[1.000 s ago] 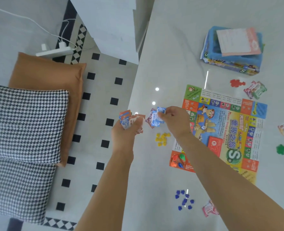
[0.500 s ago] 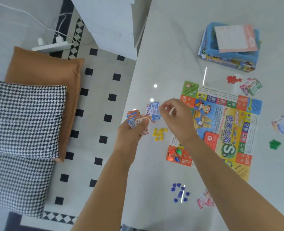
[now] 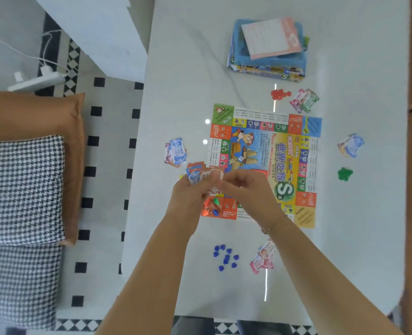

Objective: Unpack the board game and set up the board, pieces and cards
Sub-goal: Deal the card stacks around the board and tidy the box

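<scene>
Cards (image 3: 196,174) fan upward-left (blurred) in left hand (image 3: 188,197).

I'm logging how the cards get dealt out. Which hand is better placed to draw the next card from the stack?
Right hand, probably: its fingers already meet the card stack, which the left hand grips and so cannot deal.

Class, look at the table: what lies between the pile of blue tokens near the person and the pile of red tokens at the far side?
In the head view, the game board lies between the blue tokens and the red tokens, with both hands over its near edge.
</scene>
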### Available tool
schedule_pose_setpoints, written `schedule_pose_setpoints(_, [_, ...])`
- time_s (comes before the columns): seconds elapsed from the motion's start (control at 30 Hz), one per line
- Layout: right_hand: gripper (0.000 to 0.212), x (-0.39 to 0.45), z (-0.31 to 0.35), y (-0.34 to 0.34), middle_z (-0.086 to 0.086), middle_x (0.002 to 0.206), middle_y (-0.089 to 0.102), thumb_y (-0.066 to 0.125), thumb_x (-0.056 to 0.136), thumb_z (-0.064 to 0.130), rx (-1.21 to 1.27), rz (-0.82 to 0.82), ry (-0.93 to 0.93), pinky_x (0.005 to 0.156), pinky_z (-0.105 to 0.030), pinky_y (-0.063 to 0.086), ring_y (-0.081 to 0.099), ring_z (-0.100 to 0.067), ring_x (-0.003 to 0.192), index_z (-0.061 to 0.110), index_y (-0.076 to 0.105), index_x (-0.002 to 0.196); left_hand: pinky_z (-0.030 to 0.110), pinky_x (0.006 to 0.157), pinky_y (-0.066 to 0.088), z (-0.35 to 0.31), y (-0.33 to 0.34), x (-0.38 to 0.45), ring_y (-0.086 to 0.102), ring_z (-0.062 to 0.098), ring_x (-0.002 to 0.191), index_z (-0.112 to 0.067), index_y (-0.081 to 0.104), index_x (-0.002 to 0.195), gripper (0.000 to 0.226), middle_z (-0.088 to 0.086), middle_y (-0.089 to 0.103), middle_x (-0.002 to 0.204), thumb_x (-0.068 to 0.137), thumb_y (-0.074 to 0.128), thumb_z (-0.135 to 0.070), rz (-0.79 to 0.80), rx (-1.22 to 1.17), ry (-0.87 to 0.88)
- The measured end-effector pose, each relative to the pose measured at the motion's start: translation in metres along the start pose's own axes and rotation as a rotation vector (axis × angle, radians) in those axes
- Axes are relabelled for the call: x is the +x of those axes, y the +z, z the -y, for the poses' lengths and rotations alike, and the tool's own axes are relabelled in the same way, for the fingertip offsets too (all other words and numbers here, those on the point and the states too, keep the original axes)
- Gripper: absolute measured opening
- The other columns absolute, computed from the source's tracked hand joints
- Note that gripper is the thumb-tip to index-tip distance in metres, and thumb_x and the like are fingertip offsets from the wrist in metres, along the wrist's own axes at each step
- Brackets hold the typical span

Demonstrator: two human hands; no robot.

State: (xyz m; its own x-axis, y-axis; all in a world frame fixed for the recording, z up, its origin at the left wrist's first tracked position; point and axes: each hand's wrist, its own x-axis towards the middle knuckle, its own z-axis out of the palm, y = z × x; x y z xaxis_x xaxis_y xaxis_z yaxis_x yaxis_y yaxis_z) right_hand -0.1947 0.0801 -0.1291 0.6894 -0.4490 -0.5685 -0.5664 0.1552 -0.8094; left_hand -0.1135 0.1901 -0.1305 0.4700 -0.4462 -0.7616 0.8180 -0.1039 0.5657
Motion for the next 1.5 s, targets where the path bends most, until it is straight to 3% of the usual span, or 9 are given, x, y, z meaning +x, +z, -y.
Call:
schedule_pose_setpoints(0.13, [0.012, -0.011, -0.015, -0.025, -0.006, 0.069, 0.066, 0.073, 0.082, 0.02, 0.039, -0.045, 0.022, 0.053, -0.019, 0.044, 0.055, -0.01, 0.059, 0.007, 0.072, 0.08, 0.024, 0.064, 0.056, 0.019, 0.03, -0.004, 0.072, 0.02, 0.085, -0.006, 0.064, 0.113, 0.026, 0.01, 0.073, 0.099, 0.088, 0.063, -0.012, 0.011, -0.038, -0.027])
schedule_pose_setpoints(0.33, [0.012, -0.023, -0.031, -0.064, -0.014, 0.073, 0.068, 0.074, 0.08, 0.019, 0.085, -0.023, 0.059, 0.053, -0.024, 0.046, 0.056, -0.012, 0.061, 0.007, 0.073, 0.083, 0.023, 0.076, 0.055, 0.047, 0.064, -0.005, 0.069, 0.019, 0.097, -0.005, 0.062, 0.115, 0.025, 0.009, 0.072, 0.105, 0.093, 0.057, -0.014, 0.045, -0.067, -0.054])
schedule_pose_setpoints(0.57, [0.016, -0.033, -0.044, -0.103, -0.015, 0.076, 0.068, 0.075, 0.08, 0.018, 0.057, 0.035, 0.098, 0.05, -0.019, 0.046, 0.058, -0.013, 0.066, 0.003, 0.072, 0.085, 0.018, 0.066, 0.053, 0.071, 0.101, -0.016, 0.067, 0.01, 0.075, -0.011, 0.065, 0.098, 0.01, -0.001, 0.07, 0.077, 0.093, 0.057, -0.013, -0.026, -0.127, -0.068])
schedule_pose_setpoints(0.7, [0.011, -0.036, -0.049, -0.114, 0.002, 0.063, 0.064, 0.075, 0.079, 0.017, 0.039, 0.078, 0.113, 0.052, -0.02, 0.048, 0.057, -0.008, 0.06, 0.006, 0.073, 0.081, 0.02, 0.07, 0.051, 0.083, 0.114, -0.021, 0.066, 0.009, 0.076, -0.015, 0.065, 0.096, 0.009, -0.002, 0.069, 0.08, 0.093, 0.057, -0.014, -0.068, -0.148, -0.07])
schedule_pose_setpoints(0.9, [0.018, -0.04, -0.061, -0.12, -0.005, 0.073, 0.067, 0.073, 0.081, 0.014, 0.04, 0.054, 0.163, 0.05, -0.014, 0.046, 0.055, -0.003, 0.057, 0.0, 0.072, 0.091, 0.019, 0.073, 0.053, 0.087, 0.112, -0.027, 0.067, 0.015, 0.08, -0.012, 0.065, 0.094, 0.013, 0.002, 0.072, 0.084, 0.096, 0.052, -0.012, -0.097, -0.238, -0.149])
schedule_pose_setpoints(1.03, [0.014, -0.051, -0.071, -0.12, -0.009, 0.078, 0.07, 0.071, 0.082, 0.014, 0.056, -0.018, 0.188, 0.052, -0.014, 0.048, 0.057, -0.004, 0.058, 0.002, 0.073, 0.09, 0.029, 0.102, 0.045, 0.09, 0.1, -0.029, 0.058, 0.025, 0.112, -0.005, 0.058, 0.108, 0.017, 0.014, 0.062, 0.116, 0.097, 0.044, -0.004, -0.185, -0.246, -0.206])
schedule_pose_setpoints(1.1, [0.007, -0.059, -0.074, -0.12, -0.005, 0.072, 0.068, 0.071, 0.082, 0.014, 0.072, -0.042, 0.215, 0.052, -0.015, 0.048, 0.057, -0.006, 0.058, 0.007, 0.073, 0.084, 0.038, 0.108, 0.04, 0.094, 0.086, -0.03, 0.056, 0.025, 0.112, -0.002, 0.057, 0.1, 0.015, 0.015, 0.058, 0.114, 0.097, 0.042, -0.001, -0.202, -0.177, -0.208])
schedule_pose_setpoints(1.3, [0.008, -0.097, -0.106, -0.108, -0.002, 0.065, 0.063, 0.069, 0.083, 0.018, -0.079, 0.005, 0.343, 0.057, -0.024, 0.043, 0.052, -0.012, 0.06, 0.013, 0.073, 0.077, 0.024, 0.084, 0.053, 0.098, 0.063, -0.04, 0.066, 0.01, 0.083, -0.007, 0.064, 0.09, 0.018, -0.003, 0.071, 0.078, 0.096, 0.048, -0.001, -0.141, -0.059, -0.086])
schedule_pose_setpoints(1.5, [0.008, -0.112, -0.15, -0.078, 0.011, 0.073, 0.066, 0.067, 0.083, 0.018, -0.214, -0.065, 0.381, 0.051, -0.01, 0.037, 0.056, -0.002, 0.064, 0.016, 0.072, 0.078, 0.024, 0.087, 0.055, 0.104, 0.048, -0.047, 0.07, 0.013, 0.091, -0.002, 0.065, 0.107, 0.017, 0.007, 0.071, 0.103, 0.091, 0.059, -0.005, -0.111, 0.008, -0.061])
